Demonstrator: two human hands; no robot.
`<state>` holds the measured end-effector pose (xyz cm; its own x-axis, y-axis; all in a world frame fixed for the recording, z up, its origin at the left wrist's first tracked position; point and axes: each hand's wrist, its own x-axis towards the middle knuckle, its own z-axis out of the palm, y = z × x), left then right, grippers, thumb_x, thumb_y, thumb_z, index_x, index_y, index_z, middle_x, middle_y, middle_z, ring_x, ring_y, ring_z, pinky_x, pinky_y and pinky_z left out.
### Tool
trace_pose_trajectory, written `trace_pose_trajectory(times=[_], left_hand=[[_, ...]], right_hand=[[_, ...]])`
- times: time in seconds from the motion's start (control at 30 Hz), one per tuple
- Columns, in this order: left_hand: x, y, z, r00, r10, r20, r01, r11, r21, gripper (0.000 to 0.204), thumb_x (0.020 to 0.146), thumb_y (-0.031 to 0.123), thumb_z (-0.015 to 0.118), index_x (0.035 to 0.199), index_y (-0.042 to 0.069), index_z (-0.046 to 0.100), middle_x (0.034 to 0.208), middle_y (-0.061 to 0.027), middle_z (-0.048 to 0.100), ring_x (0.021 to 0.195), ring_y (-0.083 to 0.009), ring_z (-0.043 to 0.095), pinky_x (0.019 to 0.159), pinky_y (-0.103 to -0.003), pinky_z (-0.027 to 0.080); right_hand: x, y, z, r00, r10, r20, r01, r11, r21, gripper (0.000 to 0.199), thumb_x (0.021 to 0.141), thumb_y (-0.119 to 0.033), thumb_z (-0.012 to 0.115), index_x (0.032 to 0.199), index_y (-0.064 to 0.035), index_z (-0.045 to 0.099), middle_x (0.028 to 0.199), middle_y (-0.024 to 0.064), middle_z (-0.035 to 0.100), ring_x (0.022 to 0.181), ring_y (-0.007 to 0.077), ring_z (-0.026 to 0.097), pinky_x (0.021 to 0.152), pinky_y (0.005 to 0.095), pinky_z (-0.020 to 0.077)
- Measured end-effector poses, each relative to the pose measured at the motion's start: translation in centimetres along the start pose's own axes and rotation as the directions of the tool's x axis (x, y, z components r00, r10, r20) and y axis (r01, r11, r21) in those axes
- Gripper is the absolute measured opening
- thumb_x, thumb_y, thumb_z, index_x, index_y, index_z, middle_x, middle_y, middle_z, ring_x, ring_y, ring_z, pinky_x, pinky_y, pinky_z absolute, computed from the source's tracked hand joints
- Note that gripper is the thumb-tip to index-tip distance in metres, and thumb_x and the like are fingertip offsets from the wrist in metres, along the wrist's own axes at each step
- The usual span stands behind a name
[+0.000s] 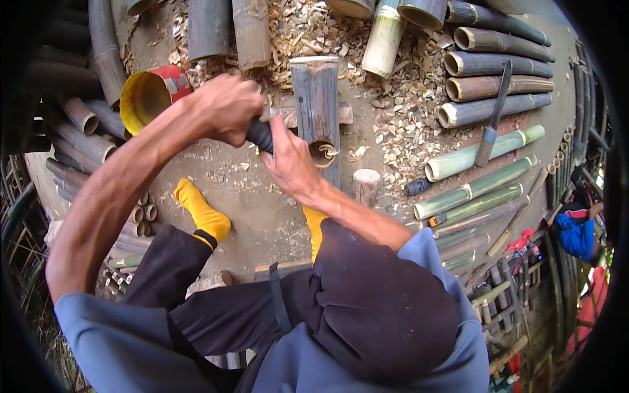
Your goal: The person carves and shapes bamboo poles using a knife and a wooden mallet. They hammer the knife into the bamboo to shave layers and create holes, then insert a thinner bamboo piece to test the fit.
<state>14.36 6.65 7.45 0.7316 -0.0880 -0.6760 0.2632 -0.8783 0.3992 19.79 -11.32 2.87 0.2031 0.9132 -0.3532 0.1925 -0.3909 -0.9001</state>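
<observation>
My left hand (229,108) is closed in a fist at the upper end of a short dark cylinder (260,135), possibly a wrapped handle. The fingers of my right hand (291,162) wrap round its lower end, the thumb pointing up. Most of the cylinder is hidden by both hands, so its full shape cannot be made out. Just right of my hands lies a dark bamboo section (316,92), cut open along its length. Near its close end, a round hollow holds a pale curled shaving (327,152).
A red and yellow bucket (134,101) lies tipped beside my left forearm. Wood chips (400,131) cover the ground. At right, a large knife (495,111) rests across bamboo tubes (485,154). A wooden stump (365,187) stands near my right wrist. Another person (576,232) is at far right.
</observation>
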Motion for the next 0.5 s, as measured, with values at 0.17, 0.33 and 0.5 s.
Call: trace_pose_trajectory(times=[0.17,0.33,0.5], left_hand=[[-4.1,3.3,12.9,0.922,-0.313,0.229,0.375,0.562,-0.737,0.031,0.052,0.02,0.076,0.075,0.0,0.067,0.063,-0.0154,0.064,0.056,-0.022,0.062,0.059,-0.036,0.05],[-3.1,20.8,18.3,0.68,-0.636,0.365,0.303,-0.211,-0.93,0.032,0.063,0.019,0.073,0.087,0.0,0.066,0.062,-0.0124,0.063,0.054,-0.0214,0.061,0.054,-0.035,0.048],[-0.4,26.2,18.8,0.422,-0.891,0.167,0.082,-0.146,-0.986,0.03,0.066,0.017,0.07,0.091,0.001,0.064,0.063,-0.0125,0.064,0.057,-0.0161,0.062,0.057,-0.035,0.05]], right_hand=[[0.4,0.9,-1.5,0.677,0.044,0.735,0.261,0.919,-0.296,0.022,0.081,-0.008,0.051,0.101,-0.0007,0.048,0.071,0.0198,0.063,0.068,0.0369,0.066,0.055,0.0479,0.0523],[-1.6,2.0,-4.1,0.184,0.021,0.983,0.731,0.665,-0.152,0.011,0.078,-0.014,0.058,0.079,-0.0043,0.064,0.071,0.0109,0.067,0.066,0.0283,0.067,0.052,0.0401,0.0541],[-3.5,2.1,-4.5,0.102,0.056,0.993,0.789,0.604,-0.115,0.012,0.078,-0.014,0.055,0.075,-0.0049,0.062,0.063,0.008,0.064,0.058,0.0248,0.065,0.043,0.0373,0.0499]])
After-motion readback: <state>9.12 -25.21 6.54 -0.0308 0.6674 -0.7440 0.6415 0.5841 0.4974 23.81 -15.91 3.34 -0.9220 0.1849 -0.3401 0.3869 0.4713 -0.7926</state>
